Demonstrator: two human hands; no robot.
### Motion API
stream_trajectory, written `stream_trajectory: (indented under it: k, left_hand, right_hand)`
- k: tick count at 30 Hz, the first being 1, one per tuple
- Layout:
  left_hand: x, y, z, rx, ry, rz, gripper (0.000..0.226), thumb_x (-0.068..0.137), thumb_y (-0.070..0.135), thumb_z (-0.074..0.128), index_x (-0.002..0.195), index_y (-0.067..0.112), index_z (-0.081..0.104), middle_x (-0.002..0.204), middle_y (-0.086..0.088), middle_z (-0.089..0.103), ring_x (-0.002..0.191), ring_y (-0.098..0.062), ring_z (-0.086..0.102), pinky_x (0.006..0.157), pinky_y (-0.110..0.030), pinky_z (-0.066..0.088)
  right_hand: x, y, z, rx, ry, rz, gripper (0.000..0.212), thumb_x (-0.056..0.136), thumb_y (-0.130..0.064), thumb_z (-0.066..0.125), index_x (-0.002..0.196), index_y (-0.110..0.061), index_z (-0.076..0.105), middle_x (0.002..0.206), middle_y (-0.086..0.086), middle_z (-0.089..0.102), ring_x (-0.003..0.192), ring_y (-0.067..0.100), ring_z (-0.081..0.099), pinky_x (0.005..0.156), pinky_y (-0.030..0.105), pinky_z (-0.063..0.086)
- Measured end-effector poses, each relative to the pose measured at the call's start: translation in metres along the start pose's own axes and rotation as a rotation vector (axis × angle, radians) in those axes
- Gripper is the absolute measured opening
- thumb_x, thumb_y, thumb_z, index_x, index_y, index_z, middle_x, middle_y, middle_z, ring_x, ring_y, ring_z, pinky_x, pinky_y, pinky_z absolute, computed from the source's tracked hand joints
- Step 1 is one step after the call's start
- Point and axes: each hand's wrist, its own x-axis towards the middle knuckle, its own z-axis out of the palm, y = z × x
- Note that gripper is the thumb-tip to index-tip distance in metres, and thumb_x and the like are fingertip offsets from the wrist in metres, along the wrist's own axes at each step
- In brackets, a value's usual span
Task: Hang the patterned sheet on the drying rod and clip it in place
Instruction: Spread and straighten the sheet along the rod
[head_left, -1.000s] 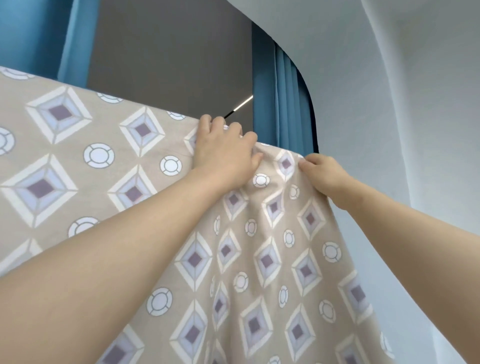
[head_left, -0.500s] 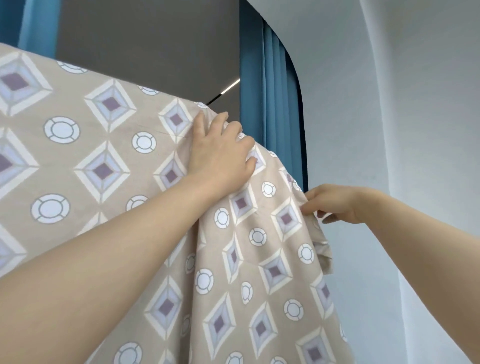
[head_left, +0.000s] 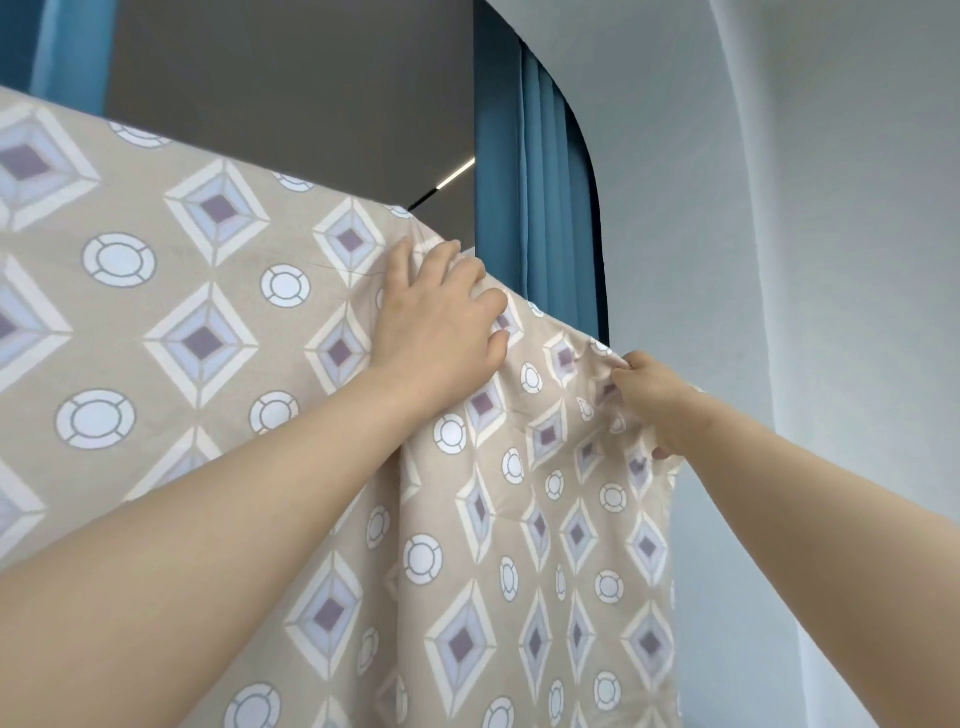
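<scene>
The beige patterned sheet (head_left: 218, 332), printed with diamonds and white circles, hangs draped over the drying rod (head_left: 441, 184), of which only a short bare end shows above the cloth. My left hand (head_left: 441, 322) lies on the sheet near its top fold, fingers curled over the cloth where it crosses the rod. My right hand (head_left: 652, 400) grips a bunched bit of the sheet's right edge, a little lower and to the right. No clip is in view.
A blue curtain (head_left: 540, 208) hangs just behind the sheet's right end, and another blue curtain (head_left: 57, 47) shows at top left. A dark grey panel (head_left: 291, 88) fills the space between them. A pale wall (head_left: 805, 260) stands to the right.
My right hand has risen and gathered the sheet's right edge into a bunch. My left hand's fingers have curled more onto the cloth at the top fold.
</scene>
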Motion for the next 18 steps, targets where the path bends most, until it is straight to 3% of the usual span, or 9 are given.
stream_trajectory:
  k: [2,5,7,9,11,12,14,16,18]
  left_hand:
    - [-0.001,0.001,0.001,0.012,0.004,0.009,0.034,0.091,0.036,0.043,0.115,0.022,0.063,0.135,-0.002,0.046,0.138,-0.025,0.025,0.112,-0.051,0.001]
    - [-0.003,0.001,0.005,0.027,0.003,0.019,0.031,0.089,0.035,0.047,0.110,0.021,0.066,0.132,-0.004,0.050,0.136,-0.027,0.029,0.111,-0.053,0.005]
    - [-0.004,0.002,0.007,0.046,0.006,0.028,0.031,0.088,0.035,0.048,0.107,0.020,0.067,0.128,-0.005,0.053,0.134,-0.028,0.033,0.110,-0.055,0.010]
    - [-0.006,0.004,0.008,0.043,-0.019,0.030,0.032,0.089,0.038,0.047,0.109,0.021,0.066,0.129,-0.003,0.052,0.134,-0.027,0.032,0.109,-0.055,0.011]
    - [-0.006,0.005,0.009,0.016,-0.029,0.027,0.033,0.090,0.039,0.045,0.112,0.023,0.063,0.133,-0.001,0.047,0.134,-0.025,0.028,0.110,-0.053,0.010]
    - [-0.006,0.004,0.009,-0.008,-0.015,0.026,0.033,0.089,0.039,0.045,0.111,0.023,0.063,0.133,-0.001,0.047,0.133,-0.025,0.030,0.109,-0.051,0.012]
    - [-0.008,-0.001,0.006,-0.056,0.050,0.022,0.035,0.083,0.039,0.044,0.105,0.021,0.065,0.126,-0.005,0.053,0.125,-0.029,0.041,0.102,-0.047,0.024]
    - [-0.011,-0.009,0.003,-0.135,0.156,0.002,0.038,0.078,0.037,0.043,0.101,0.018,0.066,0.119,-0.009,0.059,0.114,-0.033,0.052,0.092,-0.044,0.036]
    - [-0.019,-0.016,0.001,-0.213,0.199,-0.019,0.036,0.077,0.032,0.046,0.100,0.015,0.067,0.114,-0.011,0.062,0.106,-0.035,0.057,0.086,-0.044,0.043]
  right_hand:
    - [0.001,0.005,0.003,0.049,0.012,0.030,0.020,0.095,-0.018,0.036,0.105,-0.013,0.052,0.089,0.009,0.051,0.074,0.025,0.047,0.074,0.043,0.048]
    - [-0.002,0.008,0.000,0.091,-0.052,0.000,0.006,0.090,-0.020,0.050,0.091,-0.014,0.049,0.081,0.007,0.050,0.064,0.021,0.044,0.060,0.029,0.045]
    - [-0.002,0.011,-0.005,-0.059,-0.131,-0.042,0.014,0.083,-0.016,0.061,0.094,-0.010,0.053,0.076,0.008,0.048,0.056,0.019,0.039,0.049,0.024,0.036]
    - [-0.002,0.010,-0.004,-0.261,-0.142,-0.068,0.015,0.082,-0.015,0.060,0.096,-0.009,0.057,0.070,0.008,0.048,0.048,0.019,0.036,0.042,0.021,0.032]
    - [0.003,0.008,0.000,-0.262,-0.030,-0.054,0.012,0.085,-0.012,0.048,0.093,-0.007,0.056,0.068,0.009,0.050,0.047,0.021,0.043,0.039,0.024,0.042]
    - [0.006,0.005,0.004,-0.185,0.025,-0.022,0.014,0.086,-0.008,0.041,0.091,-0.006,0.053,0.068,0.012,0.053,0.049,0.024,0.049,0.043,0.031,0.051]
    - [0.010,-0.003,0.011,0.073,0.087,0.072,0.016,0.089,-0.004,0.034,0.093,-0.006,0.049,0.064,0.016,0.056,0.050,0.027,0.056,0.050,0.040,0.055]
    - [0.015,-0.015,0.019,0.427,0.108,0.183,0.018,0.094,-0.009,0.032,0.093,-0.008,0.050,0.056,0.016,0.056,0.044,0.024,0.056,0.044,0.035,0.053]
    - [0.019,-0.023,0.032,0.565,0.085,0.189,0.027,0.097,-0.024,0.034,0.090,-0.007,0.055,0.064,0.013,0.060,0.053,0.024,0.059,0.056,0.034,0.055]
